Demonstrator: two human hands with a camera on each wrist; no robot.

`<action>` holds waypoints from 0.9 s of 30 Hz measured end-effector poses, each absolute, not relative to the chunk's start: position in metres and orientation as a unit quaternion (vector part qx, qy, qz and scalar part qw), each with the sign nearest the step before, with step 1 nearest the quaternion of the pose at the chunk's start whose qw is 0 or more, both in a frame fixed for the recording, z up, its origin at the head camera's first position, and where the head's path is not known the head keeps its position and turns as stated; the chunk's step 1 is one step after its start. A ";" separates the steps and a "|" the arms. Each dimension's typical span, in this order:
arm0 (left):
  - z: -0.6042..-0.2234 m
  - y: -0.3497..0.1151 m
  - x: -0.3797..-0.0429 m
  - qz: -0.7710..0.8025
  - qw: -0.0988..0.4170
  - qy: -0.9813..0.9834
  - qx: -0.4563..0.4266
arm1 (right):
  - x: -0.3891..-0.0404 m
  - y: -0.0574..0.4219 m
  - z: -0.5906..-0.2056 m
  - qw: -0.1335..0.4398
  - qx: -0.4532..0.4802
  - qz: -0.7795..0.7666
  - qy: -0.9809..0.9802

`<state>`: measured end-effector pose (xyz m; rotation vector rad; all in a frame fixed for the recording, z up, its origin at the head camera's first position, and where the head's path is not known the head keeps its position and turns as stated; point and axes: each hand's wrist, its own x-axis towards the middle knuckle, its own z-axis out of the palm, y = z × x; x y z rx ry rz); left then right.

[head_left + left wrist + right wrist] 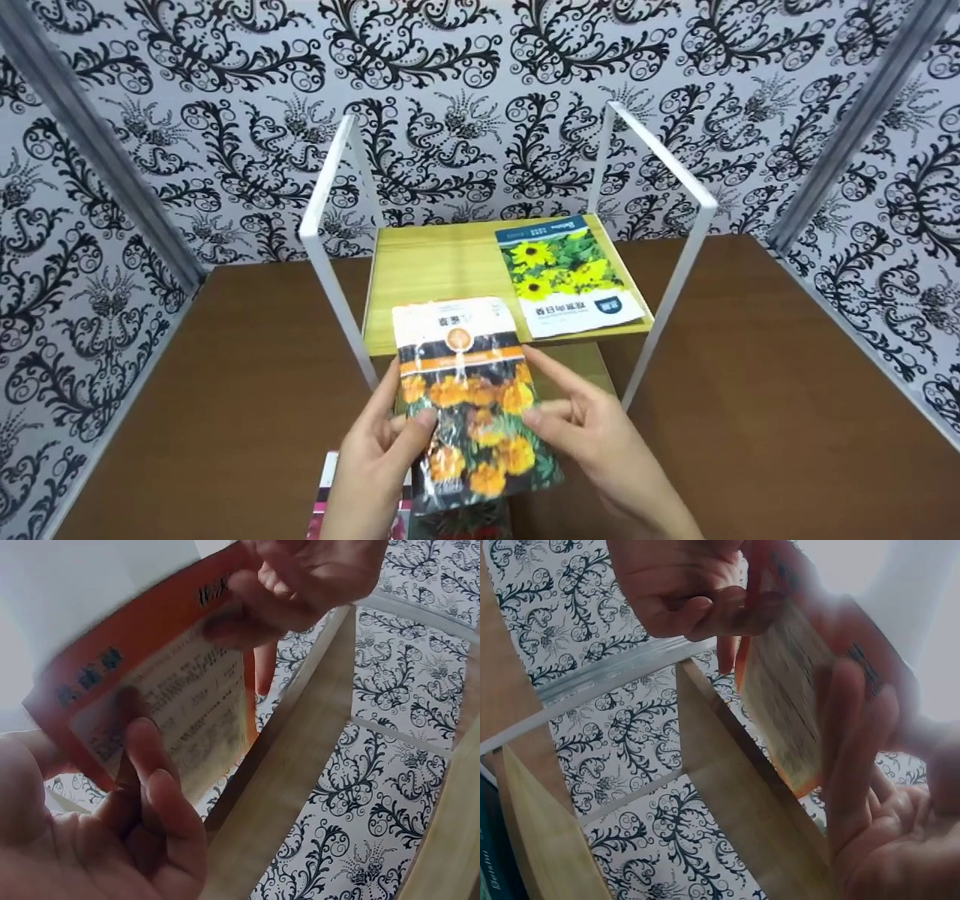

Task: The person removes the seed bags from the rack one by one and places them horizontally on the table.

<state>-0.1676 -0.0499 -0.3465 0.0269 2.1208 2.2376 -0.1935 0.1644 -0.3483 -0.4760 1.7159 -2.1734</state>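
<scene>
Between both hands is a seed packet (472,405) with orange marigold flowers on a dark front and a white top band. My left hand (379,450) grips its left edge, thumb on the front and fingers behind. On the opposite edge my right hand (592,435) pinches it, thumb on the front, index finger along the side. Its orange-bordered printed back (172,690) shows in the left wrist view. Beyond it, a sunflower seed packet (566,277) lies on the right part of the rack's upper wooden shelf (435,262).
White metal frames (322,180) rise at both sides of the shelf. A lower shelf board (592,364) shows beneath it. Partly hidden below the hands are a pink packet (319,517) and a dark packet (465,521). Patterned walls (465,90) enclose the brown table (750,390).
</scene>
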 end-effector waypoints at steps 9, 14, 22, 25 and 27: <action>-0.341 -0.053 -0.178 0.689 0.021 0.724 0.030 | -0.192 0.177 -0.341 0.191 -0.219 -0.726 0.623; -0.339 -0.057 -0.181 0.649 0.056 0.758 0.038 | -0.189 0.180 -0.343 0.218 -0.238 -0.734 0.597; -0.337 -0.063 -0.184 0.693 0.121 0.706 0.075 | -0.191 0.188 -0.342 0.207 -0.176 -0.730 0.627; -0.336 -0.062 -0.186 0.711 0.157 0.680 0.085 | -0.196 0.190 -0.342 0.204 -0.159 -0.732 0.630; -0.334 -0.062 -0.189 0.711 0.166 0.677 0.095 | -0.200 0.191 -0.342 0.202 -0.167 -0.737 0.623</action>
